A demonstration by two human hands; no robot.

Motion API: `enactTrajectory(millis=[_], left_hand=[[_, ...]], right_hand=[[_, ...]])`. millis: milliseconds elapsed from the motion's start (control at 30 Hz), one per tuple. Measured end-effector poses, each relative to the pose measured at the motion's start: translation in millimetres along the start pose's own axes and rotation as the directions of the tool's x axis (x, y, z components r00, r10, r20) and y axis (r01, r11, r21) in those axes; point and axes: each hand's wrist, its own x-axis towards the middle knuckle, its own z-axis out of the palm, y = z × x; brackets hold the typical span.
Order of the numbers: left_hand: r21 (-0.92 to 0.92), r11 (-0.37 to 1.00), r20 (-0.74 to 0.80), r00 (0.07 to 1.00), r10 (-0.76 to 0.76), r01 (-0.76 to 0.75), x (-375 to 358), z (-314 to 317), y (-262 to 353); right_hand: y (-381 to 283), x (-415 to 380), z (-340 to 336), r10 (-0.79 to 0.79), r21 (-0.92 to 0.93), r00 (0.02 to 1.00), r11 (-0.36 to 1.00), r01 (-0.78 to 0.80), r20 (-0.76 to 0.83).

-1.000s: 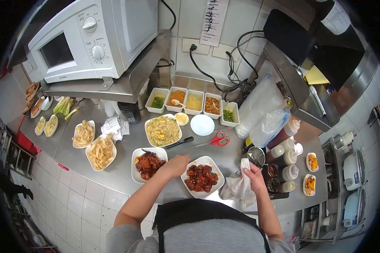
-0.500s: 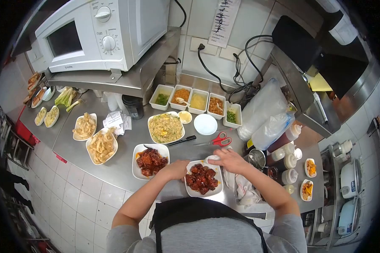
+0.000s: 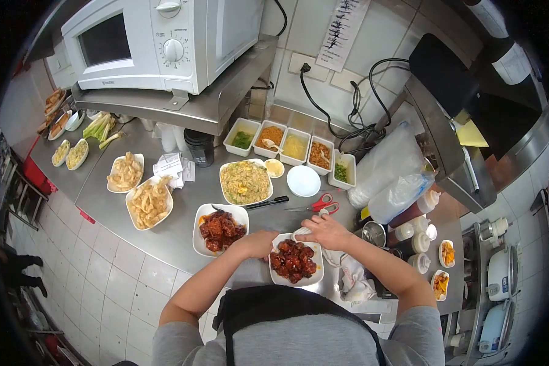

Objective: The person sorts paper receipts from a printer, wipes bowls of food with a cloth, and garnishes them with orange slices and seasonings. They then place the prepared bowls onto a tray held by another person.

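A square white dish of glossy red-brown glazed chunks [image 3: 293, 261] stands on the steel counter right in front of me. My left hand [image 3: 259, 244] is closed at its upper left rim, with the fingertips partly hidden. At the upper right rim my right hand [image 3: 325, 233] pinches a white cloth [image 3: 300, 233] against the dish. More of the cloth hangs down to the right of the dish. A second white dish with similar glazed chunks [image 3: 221, 230] sits just left of my left hand. Red-handled scissors [image 3: 324, 203] and a black marker [image 3: 268, 203] lie beyond my hands.
Fried rice [image 3: 245, 182], a pale saucer [image 3: 303, 181] and several topping tubs [image 3: 294, 146] stand behind. Dishes of fried pieces [image 3: 149, 204] are at left, near receipts [image 3: 172, 168]. Squeeze bottles [image 3: 419, 243] and plastic bags [image 3: 387, 165] line the right. A microwave [image 3: 134, 46] sits on a shelf above.
My right hand has slid slightly left with the cloth along the dish's upper rim. My left hand stays at the rim. The whole view has shifted a little.
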Motion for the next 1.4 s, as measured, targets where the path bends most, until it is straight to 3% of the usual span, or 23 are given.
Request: enactTrajectory(millis=[167,233,267,333,367,433,467,533,567,633,733,933,1067,1133,1233,1300,1400], left_hand=[[-0.02,1.0,0.002,1.0,0.023,-0.023,0,0,-2],[-0.047,0.999,0.0,1.0,0.017,-0.017,0,1,-2],[-0.02,1.0,-0.009,1.0,0.007,-0.007,1,2,-2],[0.009,1.0,-0.019,1.0,-0.002,0.002,0,2,-1],[-0.004,1.0,-0.01,1.0,-0.012,0.012,-1,0,1],[-0.015,1.0,0.001,1.0,-0.023,0.023,-2,0,2],[-0.001,1.0,-0.004,1.0,-0.017,0.017,-2,0,2],[0.011,1.0,-0.008,1.0,-0.011,0.011,-1,1,0],[0.017,1.0,-0.014,1.0,-0.006,0.006,-1,1,-1],[0.021,1.0,-0.021,1.0,-0.001,0.001,1,2,-3],[-0.008,1.0,-0.019,1.0,0.002,-0.002,3,5,-8],[0.003,1.0,-0.036,0.999,-0.002,0.002,0,5,-5],[0.04,0.998,-0.076,0.996,0.05,-0.047,5,11,-14],[0.072,0.993,-0.104,0.989,0.104,-0.097,6,12,-18],[0.099,0.99,-0.123,0.987,0.108,-0.097,3,11,-14],[0.017,1.0,-0.071,0.997,0.021,-0.02,-1,6,-7],[0.046,0.998,-0.095,0.995,0.038,-0.033,1,9,-11]], right_hand=[[4,-9,20,0.091,0.106,0.995,0.991,-0.087,-0.036],[10,-11,33,0.188,0.37,0.982,0.912,-0.178,0.009],[13,-9,38,0.19,0.371,0.982,0.911,-0.179,0.009],[17,-5,37,0.207,0.69,0.977,0.699,-0.19,0.06],[13,-4,33,0.207,0.69,0.976,0.699,-0.19,0.059],[4,-1,25,0.227,0.431,0.97,0.869,-0.244,0.09],[3,-1,26,0.228,0.43,0.97,0.869,-0.244,0.091],[1,-2,24,0.136,0.235,0.99,0.964,-0.124,-0.036],[-1,-4,21,0.136,0.236,0.99,0.964,-0.123,-0.036],[-6,-11,11,0.18,0.19,0.98,0.963,-0.193,0.083],[-13,-23,7,0.273,0.235,0.94,0.919,-0.318,0.203],[-50,-38,8,0.506,0.309,0.835,0.776,-0.55,0.214],[-49,-43,31,0.551,0.416,0.81,0.701,-0.579,0.199],[-46,-43,32,0.57,0.556,0.785,0.581,-0.594,0.244],[-65,-50,15,0.583,0.428,0.784,0.666,-0.611,0.211],[-72,-51,7,0.592,0.415,0.768,0.652,-0.634,0.245],[-84,-52,0,0.595,0.381,0.74,0.635,-0.672,0.313]])
